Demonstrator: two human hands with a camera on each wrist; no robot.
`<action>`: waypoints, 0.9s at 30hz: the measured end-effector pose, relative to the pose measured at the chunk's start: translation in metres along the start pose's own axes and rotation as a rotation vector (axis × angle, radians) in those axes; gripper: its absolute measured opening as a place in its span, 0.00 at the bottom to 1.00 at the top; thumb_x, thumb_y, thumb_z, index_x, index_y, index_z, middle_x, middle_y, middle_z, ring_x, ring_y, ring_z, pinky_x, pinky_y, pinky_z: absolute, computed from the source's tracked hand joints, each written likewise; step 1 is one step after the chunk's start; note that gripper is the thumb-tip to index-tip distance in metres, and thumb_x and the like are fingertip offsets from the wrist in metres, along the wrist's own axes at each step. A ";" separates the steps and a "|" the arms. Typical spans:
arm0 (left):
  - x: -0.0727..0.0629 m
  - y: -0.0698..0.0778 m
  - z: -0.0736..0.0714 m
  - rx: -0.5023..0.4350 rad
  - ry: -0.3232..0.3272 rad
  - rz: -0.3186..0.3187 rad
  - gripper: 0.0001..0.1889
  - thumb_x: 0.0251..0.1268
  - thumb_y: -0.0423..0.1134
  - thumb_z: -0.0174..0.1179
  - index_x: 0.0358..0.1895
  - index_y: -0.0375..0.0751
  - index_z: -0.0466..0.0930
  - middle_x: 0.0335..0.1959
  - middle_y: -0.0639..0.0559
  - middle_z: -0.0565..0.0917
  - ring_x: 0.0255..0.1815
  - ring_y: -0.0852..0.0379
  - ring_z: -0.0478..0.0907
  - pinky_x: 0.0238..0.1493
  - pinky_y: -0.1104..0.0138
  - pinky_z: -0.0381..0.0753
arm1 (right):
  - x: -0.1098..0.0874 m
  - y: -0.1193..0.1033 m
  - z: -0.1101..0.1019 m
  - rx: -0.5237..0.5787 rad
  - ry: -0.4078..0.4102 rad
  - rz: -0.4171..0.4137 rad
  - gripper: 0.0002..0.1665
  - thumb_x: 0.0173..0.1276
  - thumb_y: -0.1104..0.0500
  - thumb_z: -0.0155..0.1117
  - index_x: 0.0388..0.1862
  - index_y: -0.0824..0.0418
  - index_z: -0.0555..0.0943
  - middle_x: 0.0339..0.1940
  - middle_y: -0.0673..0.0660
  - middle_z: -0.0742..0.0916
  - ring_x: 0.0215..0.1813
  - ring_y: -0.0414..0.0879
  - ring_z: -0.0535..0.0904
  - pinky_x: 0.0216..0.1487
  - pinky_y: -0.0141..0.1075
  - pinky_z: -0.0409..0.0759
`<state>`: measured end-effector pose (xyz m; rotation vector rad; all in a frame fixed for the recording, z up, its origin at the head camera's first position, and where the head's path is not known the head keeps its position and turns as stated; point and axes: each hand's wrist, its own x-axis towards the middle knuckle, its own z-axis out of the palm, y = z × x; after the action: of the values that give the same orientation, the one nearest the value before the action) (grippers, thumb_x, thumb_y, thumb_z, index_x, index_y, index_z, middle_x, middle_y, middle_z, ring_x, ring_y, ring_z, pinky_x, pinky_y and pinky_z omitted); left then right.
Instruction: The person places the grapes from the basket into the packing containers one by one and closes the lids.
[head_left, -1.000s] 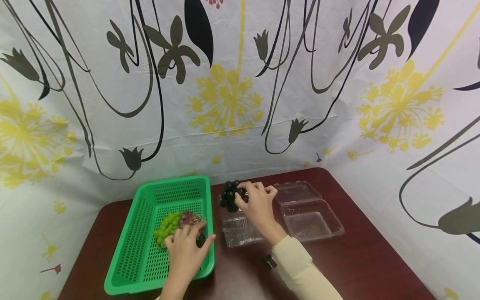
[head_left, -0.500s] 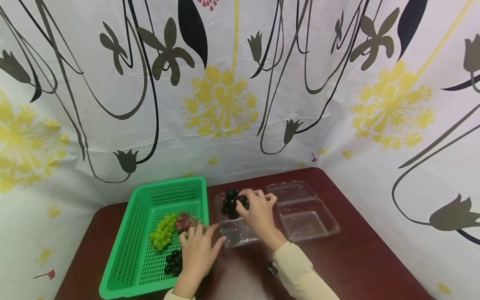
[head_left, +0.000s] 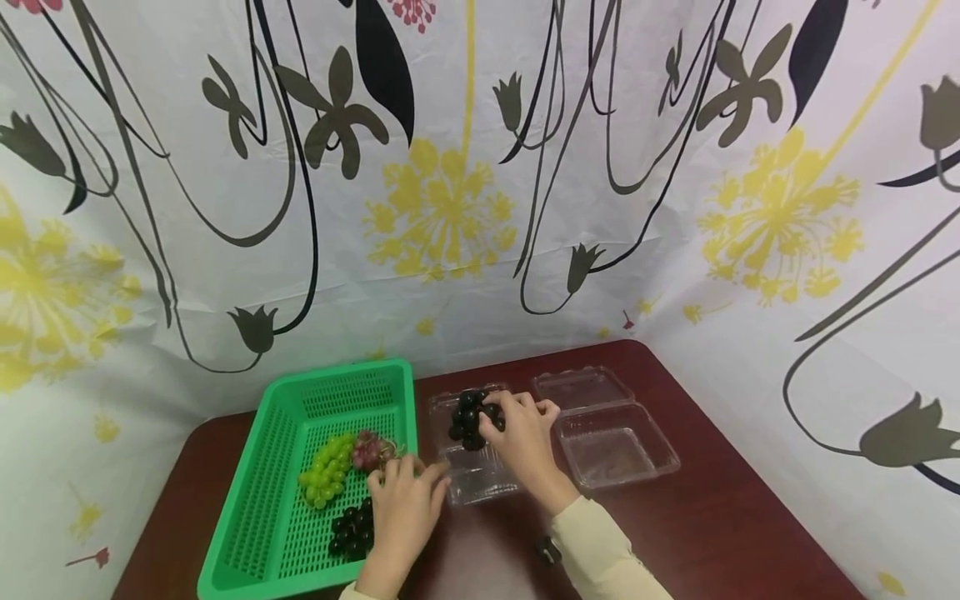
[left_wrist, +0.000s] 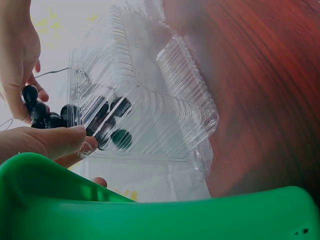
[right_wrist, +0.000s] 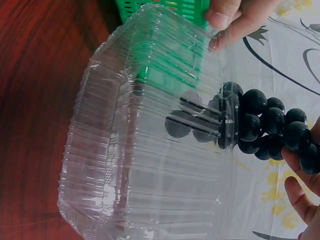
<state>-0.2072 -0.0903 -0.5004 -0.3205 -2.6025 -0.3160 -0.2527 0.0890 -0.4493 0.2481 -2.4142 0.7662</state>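
In the head view my right hand (head_left: pixel 525 437) grips a bunch of black grapes (head_left: pixel 468 417) over a clear plastic clamshell container (head_left: pixel 480 483). Both wrist views show the lower grapes (right_wrist: pixel 180 125) behind the container's transparent wall, while the upper ones stand above its rim. My left hand (head_left: pixel 405 512) reaches across the right rim of a green basket (head_left: pixel 247 508). Its thumb (left_wrist: pixel 65 140) and a finger pinch the container's near left edge. Inside the basket lie green grapes (head_left: pixel 326 475), a small red bunch (head_left: pixel 367 450) and another black bunch (head_left: pixel 351 532), partly hidden by the left hand.
A second clear clamshell container (head_left: pixel 615 446) lies open to the right, its lid (head_left: pixel 581 387) folded toward the back. Everything stands on a dark red table (head_left: pixel 712 500) against a flower-patterned cloth (head_left: pixel 450 317). A small black object (head_left: pixel 549 550) shows beside the right sleeve.
My left hand has moved right from over the basket to the container's edge, uncovering the black bunch in the basket. My right hand has lowered its grapes toward the container.
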 end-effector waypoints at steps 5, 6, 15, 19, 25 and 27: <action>-0.007 0.001 -0.002 0.020 0.001 0.023 0.09 0.55 0.54 0.67 0.39 0.62 0.88 0.33 0.55 0.78 0.34 0.55 0.67 0.44 0.49 0.62 | -0.005 0.004 0.000 0.036 0.024 0.005 0.10 0.60 0.56 0.69 0.41 0.53 0.82 0.27 0.50 0.85 0.39 0.46 0.74 0.51 0.51 0.53; -0.008 0.001 -0.004 0.019 -0.005 0.028 0.09 0.55 0.54 0.67 0.39 0.63 0.88 0.33 0.55 0.77 0.34 0.55 0.67 0.44 0.48 0.62 | -0.006 0.005 0.000 0.047 0.032 0.008 0.10 0.60 0.56 0.69 0.41 0.53 0.82 0.27 0.49 0.85 0.39 0.46 0.74 0.51 0.51 0.53; -0.020 0.005 -0.009 -0.003 -0.137 0.039 0.11 0.55 0.57 0.65 0.40 0.65 0.87 0.35 0.56 0.78 0.40 0.54 0.67 0.49 0.43 0.62 | -0.016 0.015 -0.001 0.118 0.025 0.092 0.10 0.57 0.59 0.70 0.39 0.56 0.82 0.28 0.52 0.85 0.40 0.48 0.75 0.51 0.53 0.51; -0.021 0.006 -0.012 0.006 -0.174 0.056 0.10 0.52 0.56 0.68 0.37 0.62 0.88 0.36 0.55 0.78 0.42 0.52 0.68 0.50 0.40 0.62 | -0.020 0.019 -0.002 0.134 0.018 0.106 0.10 0.57 0.60 0.70 0.39 0.55 0.81 0.28 0.52 0.85 0.40 0.47 0.75 0.51 0.52 0.51; -0.025 0.007 -0.013 0.025 -0.237 0.072 0.10 0.47 0.54 0.72 0.33 0.59 0.88 0.39 0.53 0.78 0.47 0.47 0.68 0.51 0.39 0.63 | -0.025 0.018 -0.003 0.175 -0.005 0.118 0.10 0.57 0.60 0.70 0.38 0.56 0.81 0.29 0.52 0.86 0.40 0.47 0.75 0.50 0.51 0.50; -0.027 0.007 -0.012 0.045 -0.259 0.076 0.10 0.46 0.54 0.72 0.32 0.60 0.87 0.40 0.53 0.78 0.49 0.45 0.69 0.51 0.38 0.64 | -0.029 0.016 -0.002 0.183 -0.016 0.120 0.10 0.56 0.60 0.70 0.38 0.56 0.81 0.28 0.51 0.85 0.40 0.47 0.75 0.50 0.50 0.50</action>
<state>-0.1764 -0.0913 -0.5023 -0.4714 -2.8363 -0.2008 -0.2336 0.1034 -0.4720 0.1825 -2.3924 1.0457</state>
